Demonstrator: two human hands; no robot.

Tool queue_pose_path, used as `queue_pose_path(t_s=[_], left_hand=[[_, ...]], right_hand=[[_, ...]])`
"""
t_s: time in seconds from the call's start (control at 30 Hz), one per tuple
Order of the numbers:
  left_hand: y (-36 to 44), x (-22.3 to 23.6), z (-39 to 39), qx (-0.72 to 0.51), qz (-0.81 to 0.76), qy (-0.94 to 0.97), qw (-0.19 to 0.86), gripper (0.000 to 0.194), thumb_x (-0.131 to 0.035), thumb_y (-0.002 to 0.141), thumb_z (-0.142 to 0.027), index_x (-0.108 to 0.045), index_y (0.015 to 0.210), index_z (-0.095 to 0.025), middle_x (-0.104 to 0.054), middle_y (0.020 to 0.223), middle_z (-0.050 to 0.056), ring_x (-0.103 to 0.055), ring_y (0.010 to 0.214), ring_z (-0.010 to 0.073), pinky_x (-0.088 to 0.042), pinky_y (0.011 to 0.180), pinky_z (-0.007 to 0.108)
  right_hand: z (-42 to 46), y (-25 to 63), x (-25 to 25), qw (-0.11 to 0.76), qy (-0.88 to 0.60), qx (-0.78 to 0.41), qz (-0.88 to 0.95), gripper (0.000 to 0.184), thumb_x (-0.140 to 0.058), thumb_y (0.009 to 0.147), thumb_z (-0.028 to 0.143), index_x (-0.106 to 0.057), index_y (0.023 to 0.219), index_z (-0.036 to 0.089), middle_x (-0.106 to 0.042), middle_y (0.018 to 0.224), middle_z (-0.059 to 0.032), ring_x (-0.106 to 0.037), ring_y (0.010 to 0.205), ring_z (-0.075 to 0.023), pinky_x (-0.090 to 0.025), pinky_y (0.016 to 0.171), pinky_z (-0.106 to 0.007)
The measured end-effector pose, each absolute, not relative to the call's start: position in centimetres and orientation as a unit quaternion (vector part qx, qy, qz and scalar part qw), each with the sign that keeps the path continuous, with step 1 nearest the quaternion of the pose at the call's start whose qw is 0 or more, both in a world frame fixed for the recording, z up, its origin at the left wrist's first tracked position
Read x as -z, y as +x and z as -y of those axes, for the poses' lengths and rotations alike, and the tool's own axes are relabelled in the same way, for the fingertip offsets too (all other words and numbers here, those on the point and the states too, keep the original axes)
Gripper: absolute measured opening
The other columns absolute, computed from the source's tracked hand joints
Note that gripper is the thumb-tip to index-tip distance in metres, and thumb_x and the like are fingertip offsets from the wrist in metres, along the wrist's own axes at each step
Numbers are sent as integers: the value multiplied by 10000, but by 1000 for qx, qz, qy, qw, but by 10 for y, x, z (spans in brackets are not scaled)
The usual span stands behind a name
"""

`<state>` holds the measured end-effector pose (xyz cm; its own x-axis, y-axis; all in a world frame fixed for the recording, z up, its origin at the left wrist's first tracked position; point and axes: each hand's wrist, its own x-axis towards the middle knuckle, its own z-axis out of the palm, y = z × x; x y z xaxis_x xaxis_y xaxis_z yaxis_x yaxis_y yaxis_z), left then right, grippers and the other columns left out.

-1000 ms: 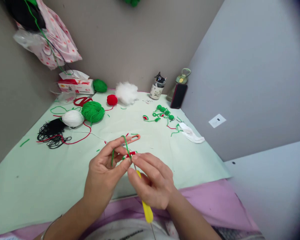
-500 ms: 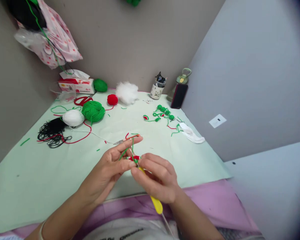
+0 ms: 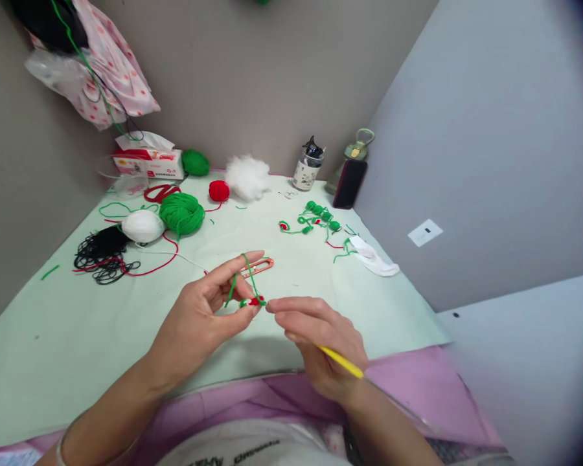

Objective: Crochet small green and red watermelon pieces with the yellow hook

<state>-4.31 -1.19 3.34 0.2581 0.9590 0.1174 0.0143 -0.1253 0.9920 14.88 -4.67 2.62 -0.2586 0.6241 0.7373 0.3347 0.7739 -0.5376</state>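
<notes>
Between thumb and fingers, my left hand point(image 3: 201, 310) pinches a small crochet piece point(image 3: 252, 301) in green, white and red. Green yarn point(image 3: 249, 272) loops over the raised index finger and runs down to the piece. My right hand point(image 3: 320, 336) is closed around a crochet hook point(image 3: 341, 360) with a yellow handle, which points back over the wrist. Its fingertips are at the right edge of the piece; the hook's tip is hidden by the fingers. Behind my left fingers lies an orange-handled tool point(image 3: 262, 266), probably thread snips, partly covered.
Balls of green point(image 3: 182, 213), white point(image 3: 142, 226) and red yarn point(image 3: 219, 190) lie at the left, with black yarn point(image 3: 102, 252) and red scissors point(image 3: 162, 193). White stuffing point(image 3: 247, 177), a pen cup point(image 3: 306, 171), a phone point(image 3: 350, 184) and small green crochet pieces point(image 3: 320, 212) are farther back.
My right hand has turned and shifted right, swinging the hook's handle from pointing down to pointing rightward. My left hand has moved slightly left, uncovering more of the orange tool.
</notes>
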Motion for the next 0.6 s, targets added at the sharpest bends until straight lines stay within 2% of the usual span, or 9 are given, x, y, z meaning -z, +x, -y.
queue_pose_path(t_s=[0.23, 0.4, 0.47, 0.53, 0.6], left_hand=[[-46, -32, 14, -425, -420, 656, 461, 557, -668, 791, -150, -606, 1316, -324, -608, 770, -18, -633, 878, 159, -476, 997, 366], [-50, -30, 12, -443, -418, 671, 422, 369, -667, 769, -118, -721, 1086, -298, -677, 880, 29, -636, 1084, 234, -519, 950, 369], [-51, -28, 11, -446, -414, 666, 431, 282, -676, 775, -136, -738, 1011, -277, -688, 929, 54, -636, 1100, 258, -545, 906, 368], [-51, -26, 11, -440, -410, 656, 455, 292, -685, 793, -170, -731, 1064, -268, -682, 904, 62, -656, 1032, 256, -560, 872, 369], [-49, -23, 11, -431, -400, 643, 491, 395, -692, 810, -206, -685, 1200, -267, -655, 837, 46, -667, 910, 223, -570, 832, 354]], right_hand=[[51, 146, -28, 560, -353, -287, 692, 249, -526, 932, 99, -691, 1073, 220, -744, 989, -62, -708, 895, -183, -609, 762, -354], [53, 146, -28, 613, -352, -358, 610, 200, -529, 944, 161, -707, 1020, 212, -719, 919, -53, -720, 774, -170, -626, 667, -335], [52, 146, -29, 619, -353, -378, 591, 177, -541, 941, 187, -711, 987, 201, -713, 895, -51, -725, 740, -169, -633, 645, -329], [51, 146, -29, 621, -356, -400, 572, 166, -548, 940, 207, -712, 957, 183, -711, 883, -56, -730, 722, -171, -636, 639, -325], [49, 146, -29, 624, -358, -423, 551, 165, -551, 942, 223, -708, 943, 172, -716, 881, -58, -733, 714, -170, -638, 645, -321]])
